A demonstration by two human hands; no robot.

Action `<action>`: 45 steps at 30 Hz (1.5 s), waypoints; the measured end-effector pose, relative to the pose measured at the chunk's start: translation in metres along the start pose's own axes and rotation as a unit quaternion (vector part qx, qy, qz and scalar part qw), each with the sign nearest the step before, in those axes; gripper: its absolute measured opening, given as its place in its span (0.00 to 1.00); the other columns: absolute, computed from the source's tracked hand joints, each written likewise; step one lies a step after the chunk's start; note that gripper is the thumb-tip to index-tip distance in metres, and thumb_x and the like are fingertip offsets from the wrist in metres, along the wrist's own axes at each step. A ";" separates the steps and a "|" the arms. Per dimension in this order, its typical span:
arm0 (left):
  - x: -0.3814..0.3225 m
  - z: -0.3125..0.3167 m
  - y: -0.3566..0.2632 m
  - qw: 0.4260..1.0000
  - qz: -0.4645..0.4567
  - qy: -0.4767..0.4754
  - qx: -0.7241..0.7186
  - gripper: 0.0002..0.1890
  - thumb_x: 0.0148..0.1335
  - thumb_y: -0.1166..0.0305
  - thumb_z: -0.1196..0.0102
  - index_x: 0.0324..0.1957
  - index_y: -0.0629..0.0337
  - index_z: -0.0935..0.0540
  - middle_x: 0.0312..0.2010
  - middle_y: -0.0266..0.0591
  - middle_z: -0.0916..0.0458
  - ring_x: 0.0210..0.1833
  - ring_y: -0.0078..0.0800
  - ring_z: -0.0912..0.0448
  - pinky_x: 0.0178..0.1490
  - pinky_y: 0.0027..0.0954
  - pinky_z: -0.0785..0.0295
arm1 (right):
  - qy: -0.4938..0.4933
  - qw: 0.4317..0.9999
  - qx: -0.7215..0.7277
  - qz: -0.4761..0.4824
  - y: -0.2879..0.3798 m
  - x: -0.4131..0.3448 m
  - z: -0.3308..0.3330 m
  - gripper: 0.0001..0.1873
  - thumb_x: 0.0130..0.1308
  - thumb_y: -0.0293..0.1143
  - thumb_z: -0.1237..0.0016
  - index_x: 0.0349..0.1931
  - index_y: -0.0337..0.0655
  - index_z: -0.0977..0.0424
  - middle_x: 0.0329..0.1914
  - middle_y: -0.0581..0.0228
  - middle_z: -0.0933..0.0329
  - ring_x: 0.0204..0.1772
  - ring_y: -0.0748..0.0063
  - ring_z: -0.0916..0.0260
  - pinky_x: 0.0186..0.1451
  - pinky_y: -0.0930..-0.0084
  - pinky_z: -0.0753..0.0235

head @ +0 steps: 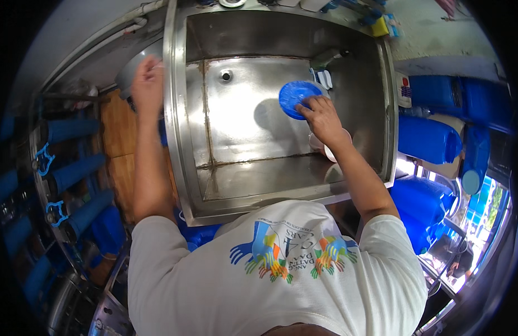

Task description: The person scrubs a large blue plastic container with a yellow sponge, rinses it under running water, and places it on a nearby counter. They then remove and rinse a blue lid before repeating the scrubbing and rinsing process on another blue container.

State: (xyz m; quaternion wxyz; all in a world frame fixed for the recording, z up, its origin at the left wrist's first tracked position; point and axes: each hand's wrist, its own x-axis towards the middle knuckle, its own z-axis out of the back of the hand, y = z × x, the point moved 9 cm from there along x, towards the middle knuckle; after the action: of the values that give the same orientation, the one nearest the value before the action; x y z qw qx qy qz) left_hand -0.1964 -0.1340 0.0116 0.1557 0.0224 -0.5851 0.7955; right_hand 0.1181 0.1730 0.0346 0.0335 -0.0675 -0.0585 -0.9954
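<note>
My right hand (324, 115) reaches over a stainless steel sink (250, 138) and grips the near edge of a round blue plastic lid or shallow dish (296, 101). Below my right wrist, partly hidden by it, a pale plastic tub (317, 143) sits in the sink. My left hand (147, 86) is raised just outside the sink's left rim, blurred, its fingers partly curled. Whether it holds anything is not clear. A white and blue brush (325, 79) lies in the basin beyond the blue piece. The drain hole (226, 76) is at the far left.
Large blue plastic containers (429, 138) stand right of the sink. A yellow sponge (380, 27) rests at the back right corner. Blue cylinders (76, 168) line a metal rack on the left. Pipes (103, 42) run along the wall behind my left hand.
</note>
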 end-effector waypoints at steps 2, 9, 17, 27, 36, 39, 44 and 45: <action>-0.049 -0.078 -0.089 0.971 -0.163 0.174 0.002 0.21 0.61 0.73 0.39 0.57 0.56 0.20 0.52 0.40 0.17 0.54 0.38 0.19 0.59 0.35 0.26 | -0.023 0.999 -0.013 0.035 0.009 0.004 0.017 0.16 0.59 0.27 0.53 0.46 0.46 0.18 0.48 0.59 0.23 0.56 0.55 0.27 0.65 0.59 0.33; -0.171 -0.217 -0.201 0.798 -0.401 0.418 0.165 0.17 0.56 0.63 0.33 0.48 0.49 0.16 0.59 0.36 0.22 0.68 0.44 0.31 0.75 0.54 0.44 | -0.075 0.995 0.034 0.049 0.004 -0.024 0.069 0.19 0.57 0.25 0.48 0.49 0.51 0.19 0.54 0.59 0.23 0.61 0.53 0.28 0.66 0.55 0.31; -0.188 -0.254 -0.225 0.811 -0.270 0.516 0.043 0.12 0.52 0.66 0.29 0.39 0.51 0.15 0.59 0.37 0.22 0.67 0.40 0.30 0.73 0.47 0.40 | -0.108 0.986 0.124 0.021 -0.029 -0.085 0.092 0.20 0.52 0.22 0.42 0.47 0.49 0.21 0.53 0.60 0.23 0.61 0.54 0.27 0.66 0.51 0.30; -0.233 -0.332 -0.193 0.723 0.144 0.641 -0.215 0.20 0.56 0.71 0.29 0.48 0.56 0.22 0.49 0.40 0.16 0.51 0.26 0.19 0.64 0.33 0.30 | 0.081 0.837 0.500 -0.206 -0.085 -0.141 0.060 0.21 0.55 0.27 0.36 0.49 0.40 0.25 0.45 0.63 0.22 0.49 0.66 0.23 0.54 0.70 0.25; -0.247 -0.365 -0.183 0.695 0.256 0.630 -0.234 0.26 0.54 0.71 0.28 0.55 0.56 0.23 0.45 0.33 0.17 0.46 0.20 0.20 0.54 0.26 0.25 | 0.045 0.518 0.811 -0.268 -0.114 -0.162 0.020 0.21 0.64 0.34 0.39 0.54 0.40 0.29 0.50 0.67 0.23 0.53 0.74 0.25 0.59 0.71 0.25; -0.233 -0.362 -0.199 0.720 0.184 0.635 -0.210 0.22 0.55 0.72 0.29 0.51 0.56 0.23 0.41 0.29 0.18 0.42 0.17 0.21 0.50 0.24 0.25 | 0.056 0.485 0.822 -0.293 -0.132 -0.164 0.019 0.19 0.69 0.40 0.43 0.53 0.40 0.28 0.50 0.66 0.23 0.53 0.74 0.25 0.59 0.72 0.25; -0.215 -0.360 -0.208 0.736 0.191 0.588 -0.275 0.19 0.57 0.70 0.30 0.49 0.55 0.22 0.39 0.29 0.19 0.42 0.17 0.22 0.48 0.22 0.26 | 0.014 0.490 0.839 -0.236 -0.133 -0.150 0.040 0.19 0.68 0.36 0.42 0.55 0.38 0.28 0.51 0.65 0.22 0.53 0.75 0.24 0.59 0.74 0.24; -0.213 -0.362 -0.205 0.737 0.201 0.570 -0.304 0.19 0.57 0.69 0.30 0.49 0.54 0.22 0.40 0.29 0.19 0.42 0.17 0.22 0.48 0.22 0.26 | 0.013 0.508 0.831 -0.229 -0.128 -0.147 0.040 0.21 0.66 0.34 0.41 0.56 0.38 0.28 0.51 0.64 0.22 0.53 0.75 0.24 0.59 0.74 0.25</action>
State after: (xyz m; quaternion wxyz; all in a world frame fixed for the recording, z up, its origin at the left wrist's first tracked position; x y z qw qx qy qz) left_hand 0.1148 0.2129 0.0414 0.2952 -0.6016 -0.5885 0.4524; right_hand 0.2588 0.3131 0.0389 -0.1541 0.0195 -0.8715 -0.4651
